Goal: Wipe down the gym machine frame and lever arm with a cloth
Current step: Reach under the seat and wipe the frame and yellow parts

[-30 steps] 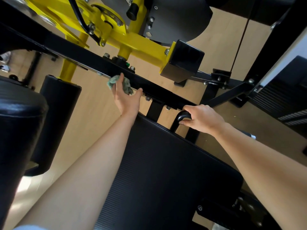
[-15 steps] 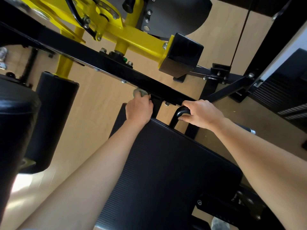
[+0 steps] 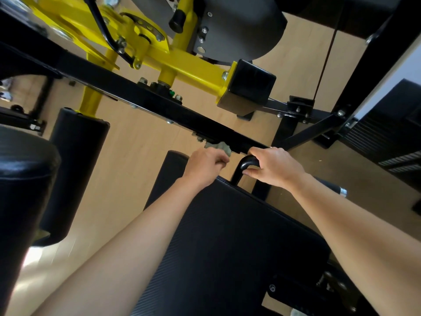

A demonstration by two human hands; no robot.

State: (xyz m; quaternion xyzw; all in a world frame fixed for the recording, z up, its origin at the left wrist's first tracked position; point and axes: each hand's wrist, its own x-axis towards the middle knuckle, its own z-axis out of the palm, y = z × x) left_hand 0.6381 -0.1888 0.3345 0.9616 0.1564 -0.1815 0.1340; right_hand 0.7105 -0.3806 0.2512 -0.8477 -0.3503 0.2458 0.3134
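A black frame bar (image 3: 127,90) runs diagonally from upper left down to the centre. Above it sits the yellow lever arm (image 3: 182,62), ending in a black block (image 3: 248,87). My left hand (image 3: 202,166) grips a small grey-green cloth (image 3: 218,146) and holds it against the underside of the bar near its lower end; most of the cloth is hidden by my fingers. My right hand (image 3: 273,166) is curled round a curved black handle (image 3: 245,164) just right of the cloth.
A black padded bench (image 3: 227,242) lies under my forearms. Two black roller pads (image 3: 77,169) stand at the left. Black struts and a bracket (image 3: 300,108) join a black upright (image 3: 373,67) at the right. The floor is light wood.
My left hand has slid the cloth down and to the right along the black bar, from its middle to beside the handle. My right hand has stayed on the handle.
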